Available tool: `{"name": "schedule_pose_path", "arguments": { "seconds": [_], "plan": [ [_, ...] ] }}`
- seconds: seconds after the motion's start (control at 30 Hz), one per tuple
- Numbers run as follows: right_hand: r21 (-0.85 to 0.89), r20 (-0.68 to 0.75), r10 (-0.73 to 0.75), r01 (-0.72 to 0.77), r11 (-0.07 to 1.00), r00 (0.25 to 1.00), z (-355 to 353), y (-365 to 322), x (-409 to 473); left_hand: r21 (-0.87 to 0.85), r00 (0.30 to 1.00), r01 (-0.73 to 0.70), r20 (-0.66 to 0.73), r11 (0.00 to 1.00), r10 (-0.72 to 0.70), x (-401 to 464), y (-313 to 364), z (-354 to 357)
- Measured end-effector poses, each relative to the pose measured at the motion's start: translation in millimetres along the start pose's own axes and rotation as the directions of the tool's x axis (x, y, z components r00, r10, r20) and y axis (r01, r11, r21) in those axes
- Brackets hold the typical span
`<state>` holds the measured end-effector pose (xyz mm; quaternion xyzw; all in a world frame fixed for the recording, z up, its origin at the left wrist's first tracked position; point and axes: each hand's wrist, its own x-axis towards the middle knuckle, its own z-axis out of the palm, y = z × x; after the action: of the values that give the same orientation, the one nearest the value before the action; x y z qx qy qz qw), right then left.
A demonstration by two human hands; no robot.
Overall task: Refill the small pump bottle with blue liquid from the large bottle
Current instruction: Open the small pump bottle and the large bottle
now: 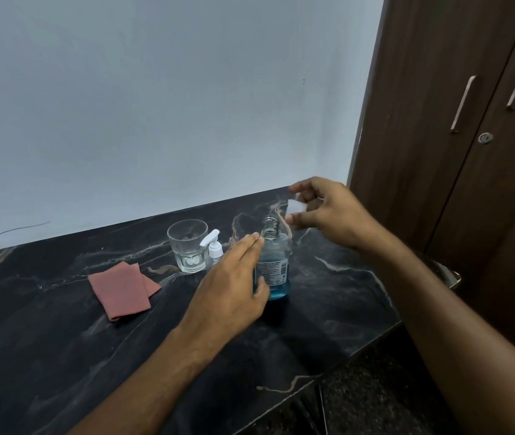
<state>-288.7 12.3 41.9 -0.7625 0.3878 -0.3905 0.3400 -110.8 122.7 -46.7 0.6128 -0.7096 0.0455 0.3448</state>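
large bottle [273, 265] uncapped; right hand [328, 208] pinches its cap [295, 206], left hand [234, 287] steadies it, fingers straight; small pump bottle [213, 249] unopened, unfilled.

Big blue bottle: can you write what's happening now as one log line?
large bottle: upright, uncapped | cap: pinched in right hand | left hand: steadies bottle | pump bottle: still closed

Both forearms are bare right up to where they leave view, with no sleeve showing. The left hand [229, 285] and right hand [328, 208] are bare.
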Motion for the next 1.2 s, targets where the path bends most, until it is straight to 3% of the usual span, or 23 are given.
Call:
{"name": "schedule_pose_path", "arguments": {
  "seconds": [0.1, 0.2, 0.33, 0.37, 0.43, 0.5, 0.53, 0.67, 0.83, 1.03, 1.1, 1.2],
  "plan": [
    [0.065, -0.116, 0.048, -0.040, 0.997, 0.992, 8.7, 32.0, -14.4, -0.029, 1.000, -0.008, -0.025, 1.000, 0.007, -0.4, -1.3, 0.2],
    [0.236, -0.190, 0.165, -0.118, 0.964, 0.968, 13.3, 60.5, -28.2, -0.100, 0.998, 0.000, -0.067, 0.995, -0.007, -2.8, -2.4, -1.1],
    [0.378, -0.212, 0.325, -0.229, 0.897, 0.922, 24.0, 86.6, -44.4, -0.138, 0.992, -0.039, -0.127, 0.990, 0.021, -10.9, -3.8, -6.0],
    [0.350, -0.218, 0.325, -0.237, 0.906, 0.920, 27.3, 91.7, -48.1, -0.141, 0.988, -0.049, -0.155, 0.989, 0.027, -13.7, -4.7, -7.4],
    [0.117, -0.261, 0.260, -0.237, 0.965, 0.930, 31.2, 100.7, -54.8, -0.171, 0.976, -0.020, -0.215, 0.985, -0.017, -19.2, -8.0, -8.1],
    [-0.108, -0.303, 0.198, -0.240, 0.965, 0.932, 32.3, 103.2, -60.7, -0.266, 0.951, 0.073, -0.272, 0.961, -0.148, -23.6, -12.4, -7.4],
    [-0.139, -0.311, 0.189, -0.241, 0.961, 0.932, 32.3, 103.5, -62.1, -0.318, 0.930, 0.122, -0.294, 0.940, -0.220, -25.0, -15.8, -6.6],
    [-0.199, -0.271, 0.205, -0.263, 0.944, 0.940, 37.7, 106.3, -65.0, -0.366, 0.870, 0.260, -0.312, 0.893, -0.381, -30.6, -32.4, -1.9],
    [-0.381, -0.238, 0.151, -0.235, 0.894, 0.959, 41.3, 107.0, -69.0, -0.359, 0.840, 0.415, -0.202, 0.836, -0.504, -32.3, -44.2, 10.0],
    [-0.517, -0.091, 0.299, -0.302, 0.801, 0.950, 38.9, 103.2, -70.6, -0.418, 0.829, 0.489, -0.052, 0.766, -0.557, -24.0, -49.8, 17.6],
    [-0.488, -0.113, 0.259, -0.281, 0.827, 0.959, 37.3, 96.9, -71.6, -0.448, 0.824, 0.491, -0.039, 0.747, -0.565, -22.0, -50.9, 19.1],
    [-0.408, -0.243, 0.086, -0.182, 0.894, 0.966, 38.9, 83.3, -70.0, -0.485, 0.818, 0.492, -0.027, 0.723, -0.574, -18.1, -50.3, 21.6]
  ]
}}
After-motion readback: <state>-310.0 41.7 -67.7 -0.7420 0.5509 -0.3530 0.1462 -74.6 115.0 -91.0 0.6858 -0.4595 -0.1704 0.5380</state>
